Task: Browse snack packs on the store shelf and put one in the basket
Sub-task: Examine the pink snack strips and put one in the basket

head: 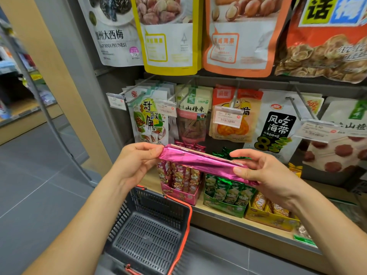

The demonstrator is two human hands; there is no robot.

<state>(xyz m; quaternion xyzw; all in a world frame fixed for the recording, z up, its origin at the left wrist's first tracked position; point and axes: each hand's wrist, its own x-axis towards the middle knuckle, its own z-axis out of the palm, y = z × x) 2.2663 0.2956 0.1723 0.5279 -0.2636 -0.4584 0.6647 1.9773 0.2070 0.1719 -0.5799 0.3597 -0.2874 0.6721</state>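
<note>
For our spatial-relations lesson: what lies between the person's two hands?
In the head view, a pink foil snack pack spans the gap; the left hand pinches one end, the right hand the other.

Basket (158,205) mouth is left unobstructed from above. Rightward passage is blocked by shelf edge (218,223) and display boxes (180,195). Higher up, it is blocked by hanging packs (190,120).

Pink foil snack pack (200,162), tilted edge-on, above grey orange-rimmed basket (162,203).
</note>
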